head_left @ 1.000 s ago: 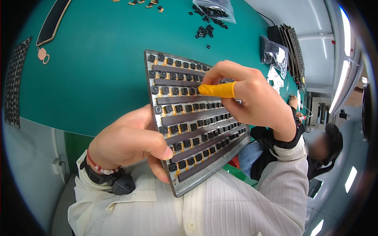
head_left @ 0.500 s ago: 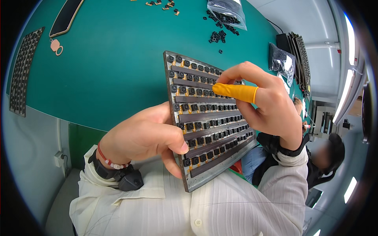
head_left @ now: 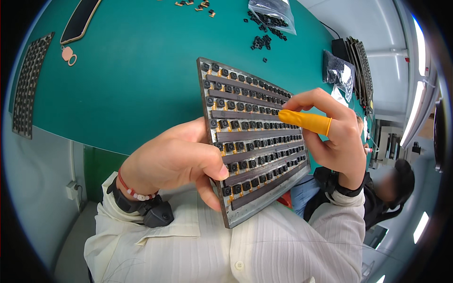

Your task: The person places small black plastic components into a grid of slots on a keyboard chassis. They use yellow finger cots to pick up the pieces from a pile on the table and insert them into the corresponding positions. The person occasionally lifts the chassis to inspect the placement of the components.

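Note:
My left hand (head_left: 177, 155) grips the near left corner of a flat metal tray (head_left: 236, 218), thumb on its face and fingers behind. The tray is tilted up above my lap. Across it run several rows of small black camera-like modules (head_left: 236, 124) with gold-coloured tabs, parted by dark strips (head_left: 245, 135). My right hand (head_left: 337, 127) is at the tray's far right side, fingers bent together over a row of modules. A yellow finger cot (head_left: 306, 121) covers one finger, its tip against the row. What lies between these fingertips is hidden.
On the green table (head_left: 141, 70) lie loose black parts (head_left: 261, 42), a clear bag (head_left: 273, 14), gold-tabbed pieces (head_left: 203, 5), a phone (head_left: 78, 21) and another filled tray (head_left: 29, 89). More trays (head_left: 361, 70) stand at the right, near a silvery bag (head_left: 339, 70). A person (head_left: 387, 193) sits there.
My right hand has moved right along the rows, uncovering more modules. The tray has shifted slightly, with my left hand still gripping its corner.

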Demonstrator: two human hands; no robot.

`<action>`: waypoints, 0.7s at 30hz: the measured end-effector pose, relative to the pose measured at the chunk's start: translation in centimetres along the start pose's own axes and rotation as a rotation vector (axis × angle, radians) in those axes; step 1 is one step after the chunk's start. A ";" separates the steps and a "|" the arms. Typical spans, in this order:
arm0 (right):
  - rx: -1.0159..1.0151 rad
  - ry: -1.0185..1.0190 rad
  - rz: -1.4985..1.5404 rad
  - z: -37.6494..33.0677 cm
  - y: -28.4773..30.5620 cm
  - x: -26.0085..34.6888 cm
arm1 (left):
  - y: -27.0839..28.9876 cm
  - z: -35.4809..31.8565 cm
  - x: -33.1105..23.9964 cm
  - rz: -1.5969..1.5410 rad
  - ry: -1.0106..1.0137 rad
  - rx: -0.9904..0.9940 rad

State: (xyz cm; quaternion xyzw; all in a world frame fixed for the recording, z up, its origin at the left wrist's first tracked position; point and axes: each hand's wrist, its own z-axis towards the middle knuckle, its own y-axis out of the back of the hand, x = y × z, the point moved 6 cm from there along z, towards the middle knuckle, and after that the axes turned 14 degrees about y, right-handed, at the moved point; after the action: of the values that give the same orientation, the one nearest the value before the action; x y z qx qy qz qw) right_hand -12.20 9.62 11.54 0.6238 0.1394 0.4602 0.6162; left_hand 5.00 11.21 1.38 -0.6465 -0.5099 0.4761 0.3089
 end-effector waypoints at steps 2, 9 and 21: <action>-0.002 -0.041 0.014 -0.8 0.0 -0.3 | -0.1 -0.1 -0.2 -0.008 -0.010 -0.009; -0.017 -0.131 0.016 -3.6 0.3 -0.9 | 0.4 0.4 -0.4 -0.044 -0.054 0.024; -0.090 -0.212 0.050 -6.8 0.0 -1.0 | 1.5 0.1 0.1 -0.141 -0.174 -0.017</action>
State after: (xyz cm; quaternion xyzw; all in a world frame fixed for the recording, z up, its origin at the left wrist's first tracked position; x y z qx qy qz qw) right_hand -17.77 13.21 9.86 0.6438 0.0373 0.4126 0.6433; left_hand 5.45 10.88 -0.02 -0.5680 -0.5829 0.5031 0.2906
